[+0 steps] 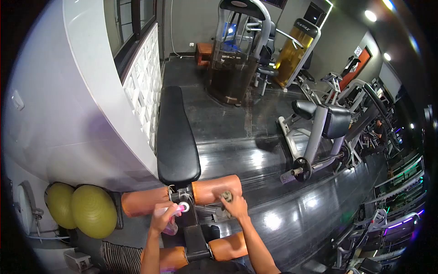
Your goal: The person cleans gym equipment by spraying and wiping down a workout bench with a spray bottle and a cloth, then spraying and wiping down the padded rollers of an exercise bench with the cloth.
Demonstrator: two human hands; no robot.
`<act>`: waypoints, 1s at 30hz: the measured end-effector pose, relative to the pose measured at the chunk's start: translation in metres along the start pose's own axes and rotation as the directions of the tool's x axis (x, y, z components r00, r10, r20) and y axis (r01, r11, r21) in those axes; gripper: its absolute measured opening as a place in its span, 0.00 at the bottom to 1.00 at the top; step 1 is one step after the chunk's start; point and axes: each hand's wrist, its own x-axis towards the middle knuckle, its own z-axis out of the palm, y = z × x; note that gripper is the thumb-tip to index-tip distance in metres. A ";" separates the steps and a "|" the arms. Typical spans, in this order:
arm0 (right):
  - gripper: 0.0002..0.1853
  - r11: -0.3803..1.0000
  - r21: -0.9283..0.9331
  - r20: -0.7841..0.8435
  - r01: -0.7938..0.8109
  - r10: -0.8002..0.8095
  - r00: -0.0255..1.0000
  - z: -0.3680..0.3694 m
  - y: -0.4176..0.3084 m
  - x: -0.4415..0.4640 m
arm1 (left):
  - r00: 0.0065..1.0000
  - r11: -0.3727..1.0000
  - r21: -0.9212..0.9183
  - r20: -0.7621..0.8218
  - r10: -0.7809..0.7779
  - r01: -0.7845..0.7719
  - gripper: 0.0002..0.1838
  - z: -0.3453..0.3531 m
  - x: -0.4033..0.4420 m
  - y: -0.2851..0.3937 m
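Observation:
My left hand [160, 219] is closed around a clear spray bottle [171, 226] with a pink spray head, held over the frame of a padded bench. In my right hand [237, 208] is a crumpled greenish-grey cloth [226, 197], at the lower right side of an orange roller pad [212, 188]. A second orange roller pad [145, 201] sits left of the frame, by my left hand. Beyond them stretches the long black bench cushion [175, 137]. Lower orange pads [228, 246] lie partly behind my forearms.
Two green exercise balls [95, 211] rest at the left by a striped mat [119, 258]. A white curved wall [91, 137] runs along that side. A machine with black pads [315, 123] stands right, and a weight-stack machine [235, 68] ahead. A person [379, 132] is far right.

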 end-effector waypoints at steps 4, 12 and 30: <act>0.37 0.989 -0.036 -0.180 0.145 -0.149 0.972 0.015 0.004 0.052 | 0.999 0.999 0.028 -0.003 0.039 -0.039 0.18 -0.004 0.016 0.007; 0.43 0.990 -0.124 -0.026 0.063 -0.067 0.997 0.038 0.018 0.049 | 0.988 0.976 0.151 0.008 0.156 -0.155 0.18 0.003 0.049 0.058; 0.48 0.986 -0.075 0.051 -0.152 0.156 0.986 0.082 0.055 -0.025 | 0.992 0.715 0.695 0.128 -0.016 -0.079 0.26 0.076 0.205 -0.032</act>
